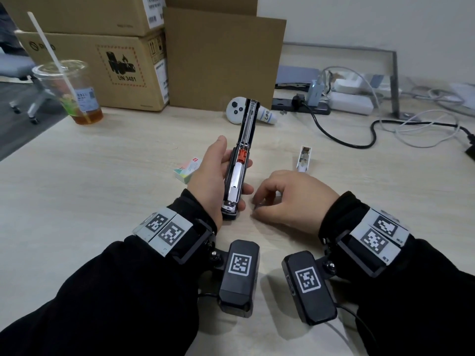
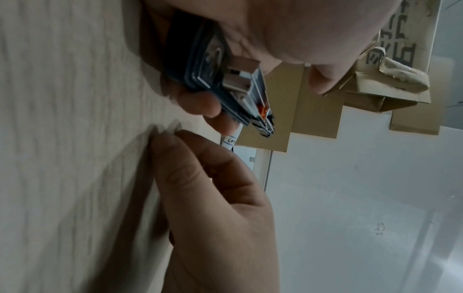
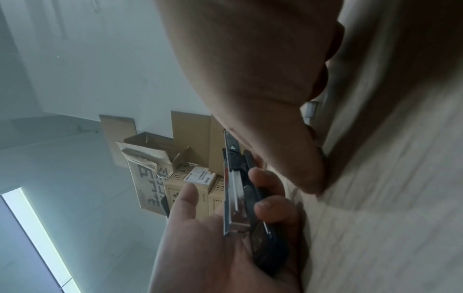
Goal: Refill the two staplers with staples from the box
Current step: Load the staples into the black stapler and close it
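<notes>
At frame centre our left hand (image 1: pixel 213 176) grips the opened black stapler (image 1: pixel 237 173), its channel awaiting staples, while our right hand (image 1: pixel 290 199) curls fingertips on the table (image 1: pixel 102 176), contents unclear; staple box (image 1: pixel 187 169) and white stapler (image 1: pixel 304 158) wait.

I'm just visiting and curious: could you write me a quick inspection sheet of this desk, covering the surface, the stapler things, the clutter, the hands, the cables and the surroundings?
Surface: pale wood-grain desk.
Job's things: black stapler, opened flat, magazine exposed; staple box left of it; small white stapler lying open to the right.
Clutter: drink cup with straw; white controller.
Hands: left hand grips the black stapler; right hand rests fingertips on the desk, fingers curled; any staples pinched cannot be made out.
Cables: black cable and white cables from a power strip.
Surroundings: cardboard boxes, white wall.
</notes>
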A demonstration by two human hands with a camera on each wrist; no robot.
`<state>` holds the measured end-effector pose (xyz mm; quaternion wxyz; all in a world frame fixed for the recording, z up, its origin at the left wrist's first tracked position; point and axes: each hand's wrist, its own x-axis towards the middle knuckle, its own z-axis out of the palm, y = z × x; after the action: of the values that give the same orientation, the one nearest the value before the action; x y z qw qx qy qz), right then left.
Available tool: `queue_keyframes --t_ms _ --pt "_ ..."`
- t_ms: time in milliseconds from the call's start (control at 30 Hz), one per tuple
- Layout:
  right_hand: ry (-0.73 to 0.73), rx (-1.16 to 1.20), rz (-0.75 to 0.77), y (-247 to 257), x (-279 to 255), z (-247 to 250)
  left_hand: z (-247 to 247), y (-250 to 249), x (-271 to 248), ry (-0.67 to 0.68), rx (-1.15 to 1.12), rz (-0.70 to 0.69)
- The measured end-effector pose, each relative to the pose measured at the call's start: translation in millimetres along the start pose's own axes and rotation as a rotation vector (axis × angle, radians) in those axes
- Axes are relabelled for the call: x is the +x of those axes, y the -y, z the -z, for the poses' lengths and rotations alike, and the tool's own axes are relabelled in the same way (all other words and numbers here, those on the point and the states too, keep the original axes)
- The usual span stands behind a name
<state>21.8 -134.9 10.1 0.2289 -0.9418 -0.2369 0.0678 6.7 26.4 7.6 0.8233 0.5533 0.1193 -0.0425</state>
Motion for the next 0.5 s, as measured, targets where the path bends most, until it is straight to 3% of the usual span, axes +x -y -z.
queue_keyframes --t_ms 267,500 --pt "-0.107 0.146 0.008 -5.8 1.2 -4.8 0.1 -1.1 -0.8 0.005 0.014 0.015" --pt "-0.089 0.192 0.0 -6.0 2.0 -4.3 -0.5 -2.6 -2.0 -0.001 0.03 0.027"
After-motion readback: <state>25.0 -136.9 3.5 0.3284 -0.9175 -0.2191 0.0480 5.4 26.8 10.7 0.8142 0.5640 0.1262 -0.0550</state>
